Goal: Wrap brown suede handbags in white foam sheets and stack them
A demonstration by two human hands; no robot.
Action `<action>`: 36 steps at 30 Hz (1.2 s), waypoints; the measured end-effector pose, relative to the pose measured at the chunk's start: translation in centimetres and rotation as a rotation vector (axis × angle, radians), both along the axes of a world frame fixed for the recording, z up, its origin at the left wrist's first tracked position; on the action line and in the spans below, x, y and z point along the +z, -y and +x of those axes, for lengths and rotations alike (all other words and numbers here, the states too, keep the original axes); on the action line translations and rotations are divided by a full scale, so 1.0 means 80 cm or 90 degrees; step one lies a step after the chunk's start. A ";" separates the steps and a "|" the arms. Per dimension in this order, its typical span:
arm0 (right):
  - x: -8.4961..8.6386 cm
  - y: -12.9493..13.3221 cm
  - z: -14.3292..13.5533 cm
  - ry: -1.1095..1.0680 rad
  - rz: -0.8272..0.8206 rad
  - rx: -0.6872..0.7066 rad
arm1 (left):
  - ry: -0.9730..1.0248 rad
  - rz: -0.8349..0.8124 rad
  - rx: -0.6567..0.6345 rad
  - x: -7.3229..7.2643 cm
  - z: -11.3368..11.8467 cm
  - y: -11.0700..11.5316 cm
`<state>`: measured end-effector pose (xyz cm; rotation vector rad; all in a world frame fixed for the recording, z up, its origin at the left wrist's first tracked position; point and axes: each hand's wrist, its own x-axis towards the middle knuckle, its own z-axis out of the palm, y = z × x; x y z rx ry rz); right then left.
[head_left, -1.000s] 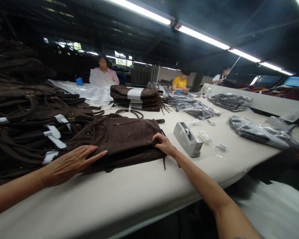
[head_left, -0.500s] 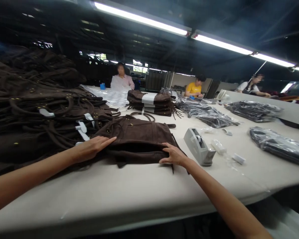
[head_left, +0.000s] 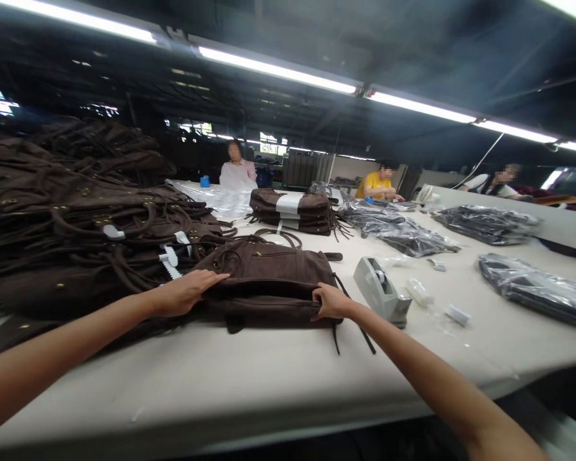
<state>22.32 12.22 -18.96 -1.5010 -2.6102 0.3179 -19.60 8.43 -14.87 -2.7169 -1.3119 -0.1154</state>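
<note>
A dark brown handbag (head_left: 269,266) lies on its side on the table, its mouth gaping towards me as a dark slot. At the left end of the mouth, my left hand (head_left: 187,293) grips the bag's edge, its index finger stretched along the rim and its thumb not showing. My right hand (head_left: 331,301) is closed on the opposite end, fingertips curled into the opening. The bag's looped handles (head_left: 283,237) lie behind it, and thin straps (head_left: 360,328) hang off its right side. What is inside the bag is too dark to see.
A big heap of brown bags (head_left: 91,211) rises on the left. Behind stand stacked bags with a white band (head_left: 288,205). A grey tape dispenser (head_left: 381,291) is right of my hand; plastic-wrapped bags (head_left: 532,278) lie farther right on the pale table (head_left: 249,378). Several people sit beyond.
My right hand's fingers have curled in more tightly on the bag's mouth. The view has tilted up slightly, so the bag and table sit a little lower. My left hand stays on the bag's left end.
</note>
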 end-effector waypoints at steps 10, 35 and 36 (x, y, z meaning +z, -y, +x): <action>0.002 0.037 -0.007 0.013 0.034 -0.014 | 0.039 0.181 0.013 -0.052 0.048 0.028; 0.081 0.148 0.042 -0.103 0.326 0.105 | -0.007 0.150 -0.103 0.095 0.092 0.105; 0.073 0.155 0.045 -0.104 0.336 0.095 | -0.001 0.162 -0.122 0.100 0.096 0.107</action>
